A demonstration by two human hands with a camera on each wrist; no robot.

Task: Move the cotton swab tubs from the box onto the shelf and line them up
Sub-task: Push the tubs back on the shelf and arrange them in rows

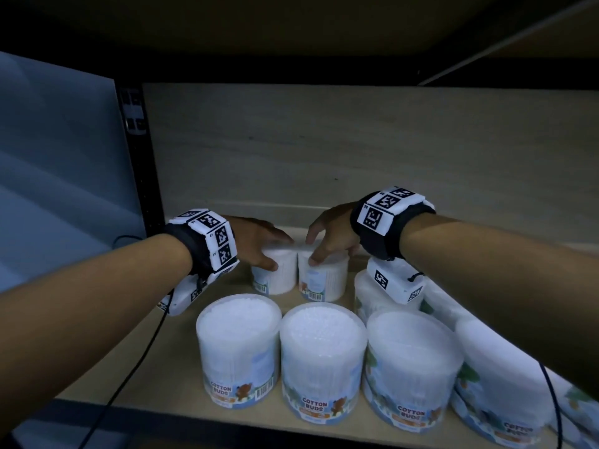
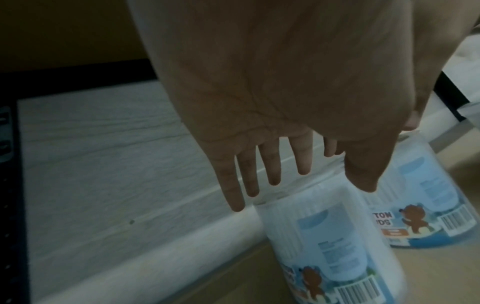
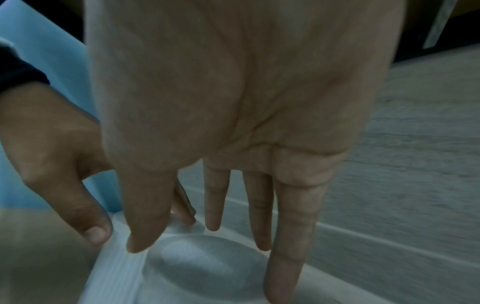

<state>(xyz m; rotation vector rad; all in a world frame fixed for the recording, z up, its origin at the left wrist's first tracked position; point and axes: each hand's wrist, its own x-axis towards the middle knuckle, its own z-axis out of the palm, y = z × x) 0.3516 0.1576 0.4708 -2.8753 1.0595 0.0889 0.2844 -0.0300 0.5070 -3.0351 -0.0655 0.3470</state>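
Two cotton swab tubs stand side by side at the back of the wooden shelf. My left hand lies over the left back tub, thumb on its front, fingers straight across its top. In the left wrist view the left hand is spread above that tub, with its neighbour beside it. My right hand arches over the right back tub. The right wrist view shows the right hand with straight fingers on the lid, thumb at the rim. The box is out of view.
A front row of several tubs stands near the shelf's front edge, and another tub sits under my right wrist. A black upright bounds the shelf on the left. The pale back panel is close behind.
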